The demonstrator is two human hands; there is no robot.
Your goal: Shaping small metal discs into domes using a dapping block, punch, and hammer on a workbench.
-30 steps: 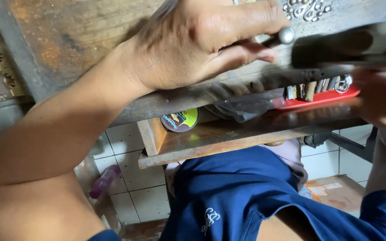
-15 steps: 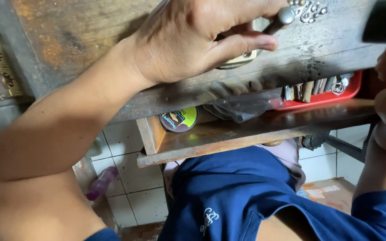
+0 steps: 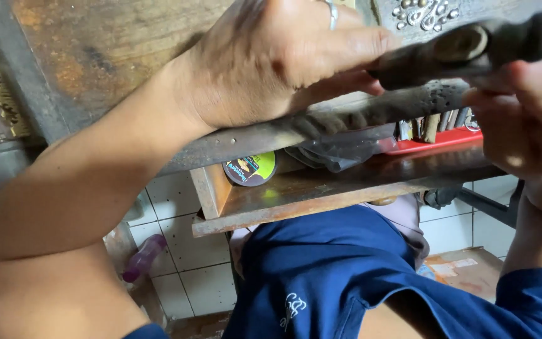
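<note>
Head view: a dark metal tool (image 3: 472, 47) is held over the rusty tabletop (image 3: 114, 56), pinched by the fingers of the left hand (image 3: 283, 59) and gripped by the right hand (image 3: 528, 113). Below, a red tray (image 3: 434, 141) is seen on a wooden shelf (image 3: 321, 191).

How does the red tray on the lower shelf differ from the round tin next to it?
The red tray is flat, plain red and holds upright tools; the round tin is a small disc with a black and yellow-green label, holding nothing visible. The tray sits at the shelf's right, below the right hand; the tin sits at the left end, below the left hand. Both rest on the wooden shelf, partly hidden by the bench edge.
</note>
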